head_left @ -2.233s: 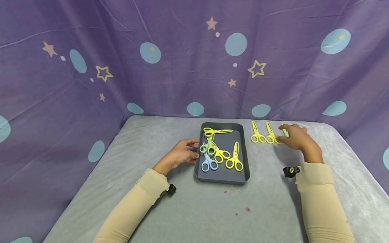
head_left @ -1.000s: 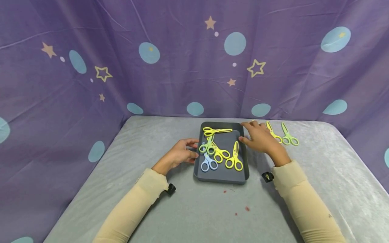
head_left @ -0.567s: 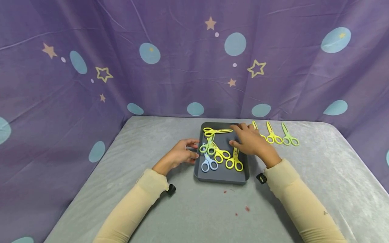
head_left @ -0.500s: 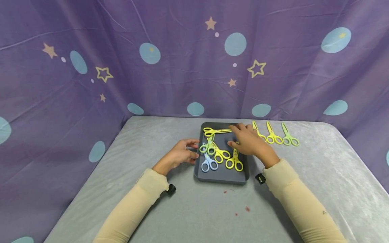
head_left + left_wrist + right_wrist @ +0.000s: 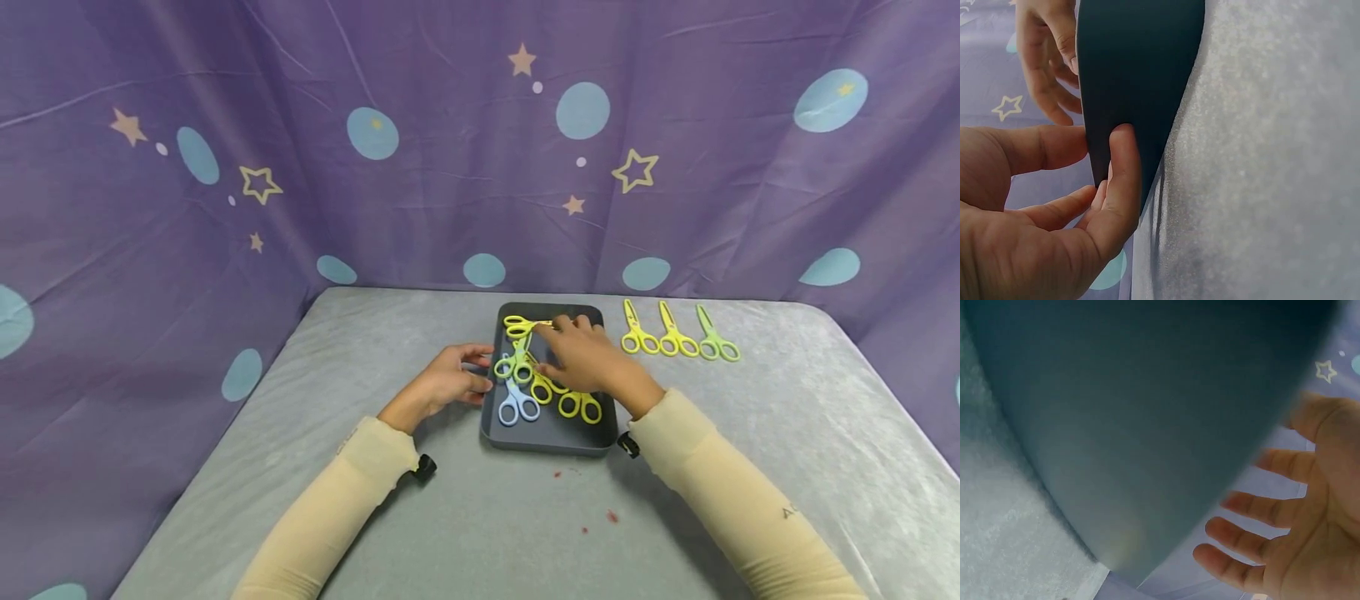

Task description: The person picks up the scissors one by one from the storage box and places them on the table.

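My left hand [image 5: 446, 379] is at the left wall of a dark grey tray [image 5: 547, 447], its loosely bent fingertips touching the wall in the left wrist view. Over the tray's right half is my right hand [image 5: 588, 357], fingers spread and nothing visible in them. It partly covers yellow scissors [image 5: 579, 398] at the right and the tips of yellow scissors [image 5: 517, 326] lying crosswise at the back. Green scissors [image 5: 519, 354], blue scissors [image 5: 514, 392] and another yellow pair overlap at the left. The right wrist view shows the tray's outside and straight right fingers.
Right of the tray, yellow scissors [image 5: 633, 329], a second yellow pair [image 5: 672, 330] and green scissors [image 5: 711, 335] lie in a row, tips toward the back. Small red marks [image 5: 612, 517] dot the grey tablecloth. A purple curtain [image 5: 450, 208] stands behind.
My right hand has moved left from the green scissors in the row, past the yellow pairs, to over the tray. The row's scissors are uncovered. My left hand stays by the tray.
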`<state>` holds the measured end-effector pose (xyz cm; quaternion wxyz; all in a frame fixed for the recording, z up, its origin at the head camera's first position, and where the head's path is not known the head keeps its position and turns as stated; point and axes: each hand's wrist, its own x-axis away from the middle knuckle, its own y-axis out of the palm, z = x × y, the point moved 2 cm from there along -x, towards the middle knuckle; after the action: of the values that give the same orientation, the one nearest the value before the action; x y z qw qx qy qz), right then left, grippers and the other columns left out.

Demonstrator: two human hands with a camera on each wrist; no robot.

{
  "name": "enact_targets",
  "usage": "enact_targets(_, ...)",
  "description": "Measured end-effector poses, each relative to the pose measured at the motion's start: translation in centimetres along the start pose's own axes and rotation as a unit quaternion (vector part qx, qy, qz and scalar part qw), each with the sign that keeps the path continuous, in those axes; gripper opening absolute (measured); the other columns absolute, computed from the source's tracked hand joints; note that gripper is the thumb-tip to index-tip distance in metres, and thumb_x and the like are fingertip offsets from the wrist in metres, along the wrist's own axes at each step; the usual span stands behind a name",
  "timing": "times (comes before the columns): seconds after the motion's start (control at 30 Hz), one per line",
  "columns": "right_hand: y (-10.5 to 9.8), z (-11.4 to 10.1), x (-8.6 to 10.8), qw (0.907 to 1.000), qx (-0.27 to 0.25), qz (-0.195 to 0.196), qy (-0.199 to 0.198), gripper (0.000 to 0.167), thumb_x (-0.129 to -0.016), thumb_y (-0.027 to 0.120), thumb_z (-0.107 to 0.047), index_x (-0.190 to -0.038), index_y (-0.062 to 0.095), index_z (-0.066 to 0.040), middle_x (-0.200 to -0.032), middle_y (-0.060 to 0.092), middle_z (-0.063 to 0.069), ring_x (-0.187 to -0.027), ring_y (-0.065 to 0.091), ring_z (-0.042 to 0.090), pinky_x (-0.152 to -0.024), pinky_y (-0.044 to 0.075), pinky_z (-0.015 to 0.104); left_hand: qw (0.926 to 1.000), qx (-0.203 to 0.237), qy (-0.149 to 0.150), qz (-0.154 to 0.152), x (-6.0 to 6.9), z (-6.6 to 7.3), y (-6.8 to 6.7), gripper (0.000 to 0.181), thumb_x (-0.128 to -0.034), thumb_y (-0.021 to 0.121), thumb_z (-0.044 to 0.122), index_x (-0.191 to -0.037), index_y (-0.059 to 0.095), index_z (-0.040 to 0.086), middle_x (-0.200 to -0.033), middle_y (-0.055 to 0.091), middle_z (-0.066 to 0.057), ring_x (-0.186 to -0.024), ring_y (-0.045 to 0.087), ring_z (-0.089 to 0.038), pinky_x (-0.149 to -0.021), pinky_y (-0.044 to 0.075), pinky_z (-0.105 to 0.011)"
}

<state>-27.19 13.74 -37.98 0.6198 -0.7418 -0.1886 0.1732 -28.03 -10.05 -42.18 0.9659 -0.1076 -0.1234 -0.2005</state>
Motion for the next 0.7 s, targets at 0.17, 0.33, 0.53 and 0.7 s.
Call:
enact_targets(0.17,-0.1,-0.4,0.1,0.9999,-0.005,-0.011,-0.007,0.067,-0.099,0.068,-0.04,-0.156,0.044,-0.016,-0.148,0.047,0.023,-0.127,0.044,0.046,-0.102,0.041,0.064,1.0,-0.001,0.0,-0.004,-0.2,0.0,0.1,0.07,-0.0888,0.067,-0.015,-0.153,0.046,0.005,-0.137,0.049,-0.02,-0.085,0.062,-0.021,-0.074,0.063,-0.04)
enact_targets(0.33,-0.1,-0.8,0.2,0.9993,-0.008,-0.036,-0.006,0.069,-0.1,0.067,-0.041,-0.158,0.041,-0.017,-0.152,0.043,0.023,-0.136,0.039,0.051,-0.109,0.035,0.07,1.0,0.0,-0.002,-0.005,-0.3,-0.1,0.0,0.071,-0.0885,0.067,-0.015,-0.153,0.046,0.005,-0.137,0.049,-0.02,-0.085,0.063,-0.021,-0.074,0.064,-0.04)
enact_targets(0.53,-0.2,-1.5,0.2,0.9978,-0.011,-0.064,-0.011,0.071,-0.1,0.067,-0.042,-0.159,0.038,-0.017,-0.155,0.041,0.022,-0.14,0.034,0.053,-0.11,0.031,0.074,1.0,0.001,0.003,-0.007,-0.3,-0.3,-0.1,0.07,-0.0884,0.067,-0.015,-0.153,0.046,0.004,-0.138,0.049,-0.021,-0.084,0.063,-0.02,-0.073,0.064,-0.04)
enact_targets(0.7,-0.4,-2.1,0.3,0.9976,-0.007,-0.066,-0.017,0.07,-0.099,0.067,-0.043,-0.159,0.04,-0.016,-0.152,0.043,0.021,-0.137,0.038,0.051,-0.106,0.037,0.072,0.9999,0.003,0.005,-0.009,-0.1,-0.1,-0.1,0.07,-0.0886,0.067,-0.015,-0.153,0.045,0.003,-0.138,0.048,-0.022,-0.084,0.062,-0.02,-0.073,0.063,-0.039)
